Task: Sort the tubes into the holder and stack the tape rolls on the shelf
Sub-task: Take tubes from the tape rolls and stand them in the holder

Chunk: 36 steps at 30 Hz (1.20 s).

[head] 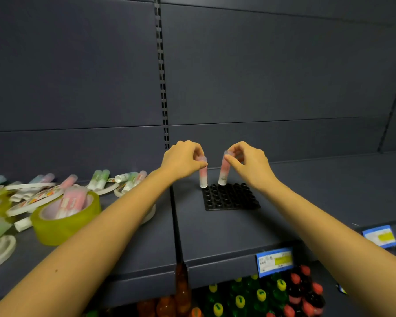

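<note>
A black holder (231,197) with rows of round holes lies flat on the dark shelf (306,202). My left hand (183,159) pinches the top of a pink tube (203,175), which stands upright at the holder's back left corner. My right hand (249,161) pinches the cap of a second pink tube (223,172), tilted slightly, its base at a back-row hole. On the left, several pink, green and blue tubes (101,178) lie loose among the tape rolls. A yellow tape roll (64,223) has pink tubes lying in its core.
White tape rolls (0,250) and patterned ones (32,202) are scattered on the left shelf section. Blue price tags (274,260) hang on the shelf's front edge. Bottles with coloured caps (261,296) fill the shelf below. A slotted upright (161,72) splits the back panel.
</note>
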Available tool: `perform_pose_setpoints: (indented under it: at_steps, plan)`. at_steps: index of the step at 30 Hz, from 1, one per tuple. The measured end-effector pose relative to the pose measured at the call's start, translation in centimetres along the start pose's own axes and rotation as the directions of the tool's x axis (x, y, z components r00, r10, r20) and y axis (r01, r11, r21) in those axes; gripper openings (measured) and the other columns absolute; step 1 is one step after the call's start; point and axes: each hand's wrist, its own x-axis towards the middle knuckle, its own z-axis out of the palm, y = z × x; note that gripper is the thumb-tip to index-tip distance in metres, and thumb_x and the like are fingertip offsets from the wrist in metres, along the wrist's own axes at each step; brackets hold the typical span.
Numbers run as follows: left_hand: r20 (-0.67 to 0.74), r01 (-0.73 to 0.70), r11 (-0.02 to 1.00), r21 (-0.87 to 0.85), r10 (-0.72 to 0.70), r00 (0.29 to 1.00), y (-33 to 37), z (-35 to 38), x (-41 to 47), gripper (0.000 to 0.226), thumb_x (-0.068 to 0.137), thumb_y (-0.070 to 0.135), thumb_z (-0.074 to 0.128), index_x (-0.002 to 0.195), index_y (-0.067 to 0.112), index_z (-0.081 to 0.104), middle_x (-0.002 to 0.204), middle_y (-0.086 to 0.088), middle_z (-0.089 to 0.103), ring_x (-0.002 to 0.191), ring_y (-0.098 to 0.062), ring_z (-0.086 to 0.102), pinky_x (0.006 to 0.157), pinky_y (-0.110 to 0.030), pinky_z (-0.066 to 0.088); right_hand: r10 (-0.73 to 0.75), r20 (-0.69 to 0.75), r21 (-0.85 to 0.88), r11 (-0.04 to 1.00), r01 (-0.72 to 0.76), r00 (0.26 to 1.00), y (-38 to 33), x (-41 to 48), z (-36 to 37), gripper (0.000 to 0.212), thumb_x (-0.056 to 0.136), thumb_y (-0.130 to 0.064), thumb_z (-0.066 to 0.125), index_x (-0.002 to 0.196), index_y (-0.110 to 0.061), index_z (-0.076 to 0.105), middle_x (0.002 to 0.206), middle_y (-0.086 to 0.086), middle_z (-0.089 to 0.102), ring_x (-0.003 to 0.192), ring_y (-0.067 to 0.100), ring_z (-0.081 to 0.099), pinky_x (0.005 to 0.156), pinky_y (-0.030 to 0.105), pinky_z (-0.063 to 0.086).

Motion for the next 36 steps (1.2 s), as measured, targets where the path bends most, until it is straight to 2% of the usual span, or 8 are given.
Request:
perform_pose_setpoints:
  at_steps: [12, 16, 21, 26, 28, 31, 34, 36]
  plan:
    - [-0.003, 0.094, 0.995, 0.039, -0.094, 0.996, 0.7, 1.3, 1.4, 0.015, 0.079, 0.031, 0.069, 0.091, 0.023, 0.065, 0.083, 0.007, 0.065, 0.079, -0.012, 0.056, 0.072, -0.027, 0.044, -0.085, 0.111, 0.043, 0.996, 0.08, 0.99, 2.4, 3.1, 1.7, 0.015, 0.093, -0.027, 0.056, 0.102, -0.014, 0.058, 0.087, -0.01, 0.057, 0.079, 0.009, 0.055, 0.073, 0.021, 0.04]
    - [-0.016, 0.1, 0.987, 0.127, -0.098, 0.995, 1.3, 1.5, 1.5, 0.017, 0.08, 0.034, 0.07, 0.093, 0.023, 0.07, 0.093, 0.005, 0.071, 0.082, -0.015, 0.059, 0.072, -0.027, 0.045, -0.117, 0.137, 0.055, 0.992, 0.11, 0.984, 2.7, 3.6, 1.9, 0.017, 0.093, -0.026, 0.056, 0.103, -0.013, 0.058, 0.089, -0.009, 0.058, 0.08, 0.009, 0.056, 0.075, 0.022, 0.042]
    - [-0.049, 0.092, 0.961, 0.26, -0.082, 0.995, 1.8, 2.4, 1.7, 0.029, 0.087, 0.034, 0.063, 0.111, 0.02, 0.068, 0.105, 0.0, 0.071, 0.096, -0.021, 0.064, 0.077, -0.031, 0.047, -0.156, 0.166, 0.055, 0.987, 0.149, 0.974, 2.9, 3.9, 2.4, 0.018, 0.093, -0.026, 0.056, 0.104, -0.012, 0.059, 0.091, -0.008, 0.058, 0.08, 0.009, 0.055, 0.08, 0.025, 0.045]
    - [-0.053, 0.024, 0.892, 0.452, 0.0, 0.999, 2.1, 2.8, 1.3, 0.027, 0.093, 0.031, 0.048, 0.1, 0.016, 0.069, 0.093, -0.007, 0.066, 0.091, -0.027, 0.06, 0.069, -0.03, 0.035, -0.174, 0.192, 0.046, 0.985, 0.168, 0.966, 3.1, 3.8, 2.9, 0.019, 0.092, -0.024, 0.057, 0.108, -0.013, 0.057, 0.098, -0.001, 0.064, 0.084, 0.013, 0.057, 0.082, 0.03, 0.047]
    - [-0.017, 0.005, 0.883, 0.469, 0.004, 1.0, 2.0, 2.7, 1.2, 0.03, 0.094, 0.031, 0.043, 0.102, 0.014, 0.067, 0.095, -0.007, 0.064, 0.094, -0.027, 0.058, 0.069, -0.032, 0.038, -0.196, 0.179, -0.001, 0.98, 0.199, 0.964, 3.0, 3.6, 2.9, 0.019, 0.092, -0.025, 0.057, 0.108, -0.016, 0.056, 0.099, 0.0, 0.066, 0.087, 0.019, 0.061, 0.081, 0.034, 0.049]
    - [0.055, -0.02, 0.87, 0.493, -0.008, 0.998, 1.7, 1.9, 0.8, 0.038, 0.095, 0.037, 0.039, 0.12, 0.016, 0.059, 0.116, -0.006, 0.061, 0.108, -0.025, 0.054, 0.083, -0.039, 0.045, -0.209, 0.2, -0.133, 0.962, 0.238, 0.957, 2.9, 3.8, 2.5, 0.015, 0.092, -0.03, 0.056, 0.103, -0.019, 0.057, 0.099, -0.001, 0.066, 0.09, 0.024, 0.061, 0.075, 0.034, 0.048]
    - [-0.051, 0.037, 0.879, 0.476, -0.014, 0.999, 1.2, 0.1, 0.5, 0.042, 0.096, 0.037, 0.039, 0.13, 0.016, 0.051, 0.129, -0.004, 0.055, 0.117, -0.024, 0.051, 0.088, -0.036, 0.042, -0.189, 0.25, -0.173, 0.956, 0.235, 0.95, 2.6, 4.6, 2.0, 0.017, 0.092, -0.033, 0.054, 0.103, -0.022, 0.061, 0.105, -0.001, 0.066, 0.097, 0.025, 0.06, 0.074, 0.033, 0.046]
    - [-0.125, 0.09, 0.889, 0.45, -0.037, 0.991, 0.8, -1.3, 0.2, 0.038, 0.096, 0.034, 0.041, 0.128, 0.016, 0.052, 0.127, -0.003, 0.057, 0.114, -0.024, 0.054, 0.085, -0.034, 0.043, -0.206, 0.28, -0.249, 0.928, 0.278, 0.938, 2.2, 5.1, 1.6, 0.022, 0.093, -0.039, 0.051, 0.103, -0.023, 0.064, 0.109, -0.002, 0.065, 0.1, 0.024, 0.059, 0.071, 0.031, 0.042]
